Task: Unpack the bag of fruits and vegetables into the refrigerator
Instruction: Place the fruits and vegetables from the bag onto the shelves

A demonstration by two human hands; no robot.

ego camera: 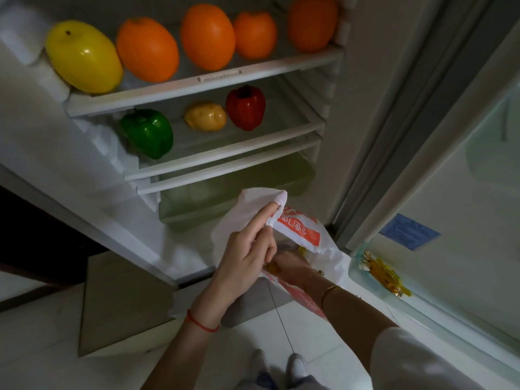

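A white plastic bag [304, 235] with orange print hangs in front of the open refrigerator. My left hand [247, 249] pinches its upper edge and holds the mouth open. My right hand [289, 267] is deep inside the bag, fingers hidden; something yellow shows beside it, and whether it is gripped I cannot tell. On the top shelf [219, 78] sit a yellow fruit [84, 56] and several orange fruits [206, 36]. The middle shelf [225, 156] carries a green pepper [147, 132], a yellow potato-like item [205, 116] and a red pepper [245, 106].
A pale green crisper drawer [225, 192] sits at the bottom of the refrigerator. The open door [450, 192] stands on the right, with yellow packets [385, 273] in its lower bin. A grey box [121, 302] rests on the white tile floor at left. My feet show below.
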